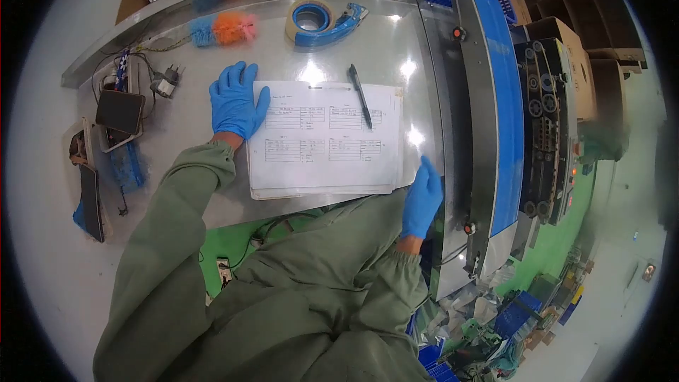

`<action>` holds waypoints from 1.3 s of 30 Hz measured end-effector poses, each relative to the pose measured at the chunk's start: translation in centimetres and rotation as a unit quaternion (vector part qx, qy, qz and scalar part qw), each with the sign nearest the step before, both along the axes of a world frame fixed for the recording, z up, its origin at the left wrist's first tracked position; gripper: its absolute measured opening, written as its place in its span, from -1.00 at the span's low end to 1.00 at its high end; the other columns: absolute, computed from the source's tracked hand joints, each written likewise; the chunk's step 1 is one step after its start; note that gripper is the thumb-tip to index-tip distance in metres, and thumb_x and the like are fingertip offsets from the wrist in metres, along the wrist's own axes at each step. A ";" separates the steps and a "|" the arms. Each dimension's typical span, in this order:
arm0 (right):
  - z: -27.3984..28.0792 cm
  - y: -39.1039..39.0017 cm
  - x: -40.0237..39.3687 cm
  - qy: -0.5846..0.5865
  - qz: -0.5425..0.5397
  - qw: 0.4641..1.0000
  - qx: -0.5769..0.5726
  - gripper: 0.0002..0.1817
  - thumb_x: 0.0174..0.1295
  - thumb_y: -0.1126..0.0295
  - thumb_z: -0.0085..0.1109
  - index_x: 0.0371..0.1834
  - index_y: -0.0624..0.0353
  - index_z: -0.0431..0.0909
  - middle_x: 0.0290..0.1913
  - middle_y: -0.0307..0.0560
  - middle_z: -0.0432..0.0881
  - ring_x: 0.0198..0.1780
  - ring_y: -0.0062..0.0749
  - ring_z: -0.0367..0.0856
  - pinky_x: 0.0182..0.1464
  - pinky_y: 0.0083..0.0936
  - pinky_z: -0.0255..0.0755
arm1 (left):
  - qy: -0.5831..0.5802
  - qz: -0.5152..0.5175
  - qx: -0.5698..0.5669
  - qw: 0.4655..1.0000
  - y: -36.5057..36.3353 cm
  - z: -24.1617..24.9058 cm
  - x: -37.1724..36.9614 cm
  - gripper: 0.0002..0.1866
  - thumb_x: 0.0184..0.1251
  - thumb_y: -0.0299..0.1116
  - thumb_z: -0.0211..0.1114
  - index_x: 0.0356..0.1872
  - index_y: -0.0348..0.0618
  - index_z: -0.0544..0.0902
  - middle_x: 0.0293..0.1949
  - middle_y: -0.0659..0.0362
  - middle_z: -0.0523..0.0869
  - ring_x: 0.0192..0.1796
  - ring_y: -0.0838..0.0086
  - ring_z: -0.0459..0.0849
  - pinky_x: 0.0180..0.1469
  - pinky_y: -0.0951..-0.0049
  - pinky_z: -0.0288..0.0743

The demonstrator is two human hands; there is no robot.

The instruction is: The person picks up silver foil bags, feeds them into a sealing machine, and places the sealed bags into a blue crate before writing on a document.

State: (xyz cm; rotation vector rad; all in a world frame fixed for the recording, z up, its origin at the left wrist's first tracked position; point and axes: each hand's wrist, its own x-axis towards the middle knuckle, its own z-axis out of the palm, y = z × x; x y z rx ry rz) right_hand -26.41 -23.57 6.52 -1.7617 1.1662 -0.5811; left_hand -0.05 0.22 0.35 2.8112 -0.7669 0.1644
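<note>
My left hand (239,105), in a blue glove, lies flat with its fingers apart on the metal table, at the left edge of a stack of papers (297,170). The top sheet carries printed tables with handwritten entries. A black pen (360,96) rests slantwise across the upper right of the sheets. My right hand (423,204), also gloved in blue, is by the table's front right edge, to the right of the papers. One finger of it points forward; the others are partly hidden, and nothing shows in it.
Behind the papers are a blue tape dispenser (329,34) and an orange and blue fluffy duster (225,29). A black-faced device (120,113), a plug (165,82) and cables lie at the left. A blue conveyor belt (503,120) runs along the right side.
</note>
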 end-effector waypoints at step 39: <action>-17.8 -0.4 -51.3 0.440 -0.269 0.848 -0.123 -0.80 -0.08 0.22 0.13 -0.59 0.09 0.61 -0.53 0.03 0.59 -0.50 -0.10 0.57 -0.44 -0.18 0.41 | 0.185 -0.427 -0.035 0.885 -11.9 9.2 -21.2 -0.61 0.47 -0.27 -0.16 0.03 -0.39 0.47 -0.04 -0.01 0.57 0.08 0.28 0.49 0.22 0.33 0.26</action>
